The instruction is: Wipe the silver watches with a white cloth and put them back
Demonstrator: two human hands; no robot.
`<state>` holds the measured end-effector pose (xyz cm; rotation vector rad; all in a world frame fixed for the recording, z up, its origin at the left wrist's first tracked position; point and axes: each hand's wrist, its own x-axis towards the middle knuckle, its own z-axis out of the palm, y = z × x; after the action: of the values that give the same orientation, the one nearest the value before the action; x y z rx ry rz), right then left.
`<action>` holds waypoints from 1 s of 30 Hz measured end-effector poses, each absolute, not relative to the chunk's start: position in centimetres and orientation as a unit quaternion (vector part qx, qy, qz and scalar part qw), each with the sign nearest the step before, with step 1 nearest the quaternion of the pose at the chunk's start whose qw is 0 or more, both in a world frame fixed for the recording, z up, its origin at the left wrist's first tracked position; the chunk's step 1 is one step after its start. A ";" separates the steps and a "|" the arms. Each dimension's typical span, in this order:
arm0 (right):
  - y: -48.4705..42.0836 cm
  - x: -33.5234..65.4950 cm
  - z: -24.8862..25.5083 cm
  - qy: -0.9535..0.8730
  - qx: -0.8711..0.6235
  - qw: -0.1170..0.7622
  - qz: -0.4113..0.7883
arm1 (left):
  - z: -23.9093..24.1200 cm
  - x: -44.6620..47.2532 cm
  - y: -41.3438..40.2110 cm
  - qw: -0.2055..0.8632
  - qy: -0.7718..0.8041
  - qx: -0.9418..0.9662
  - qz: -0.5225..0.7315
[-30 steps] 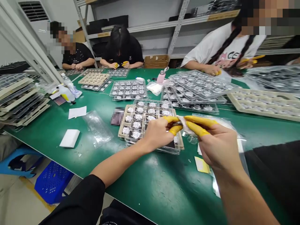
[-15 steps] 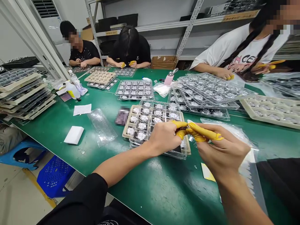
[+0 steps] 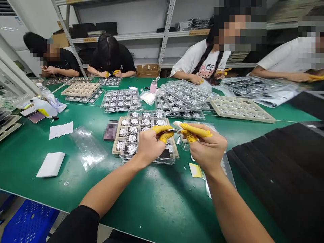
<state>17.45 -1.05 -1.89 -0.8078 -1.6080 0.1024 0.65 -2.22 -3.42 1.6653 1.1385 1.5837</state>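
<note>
My left hand (image 3: 152, 143) wears yellow finger cots and pinches a small round metal part (image 3: 171, 130) between thumb and forefinger. My right hand (image 3: 206, 148), also in yellow cots, is closed on a small white cloth (image 3: 178, 125) and presses it against the part. Both hands hover just above a tray (image 3: 141, 136) of round silvery parts lying on the green table (image 3: 157, 199).
More clear and beige trays (image 3: 241, 108) of parts cover the table's far half. Black foam sheets (image 3: 283, 168) lie at the right. White paper (image 3: 60, 130), a white pad (image 3: 51, 164) and a clear bag (image 3: 88, 146) lie at the left. Several people work across the table.
The view has swung to the right, bringing the black sheets and another person into sight. My hands stay together on the part, with the right fingers shifting slightly over it.
</note>
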 end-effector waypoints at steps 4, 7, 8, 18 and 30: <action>-1.1 17.7 -1.2 -0.745 -0.316 0.588 0.006 | -3.0 0.7 -2.5 0.306 0.413 0.611 0.602; -1.2 17.6 -1.5 -0.750 -0.297 0.590 -0.042 | -2.9 0.5 -2.7 0.256 0.427 0.635 0.590; -1.3 17.5 -1.7 -0.753 -0.291 0.587 -0.053 | -2.8 0.4 -2.8 0.227 0.438 0.649 0.579; -1.2 17.9 -2.1 -0.763 -0.310 0.516 -0.237 | -3.3 0.5 -2.9 0.178 0.467 0.663 0.558; -1.4 17.8 -3.0 -0.765 -0.342 0.488 -0.244 | -2.9 0.5 -3.2 0.163 0.488 0.678 0.526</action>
<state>17.82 -1.39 -3.02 -0.8305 -1.8604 -0.5944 0.46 -3.19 -2.86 1.9327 1.3912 1.4989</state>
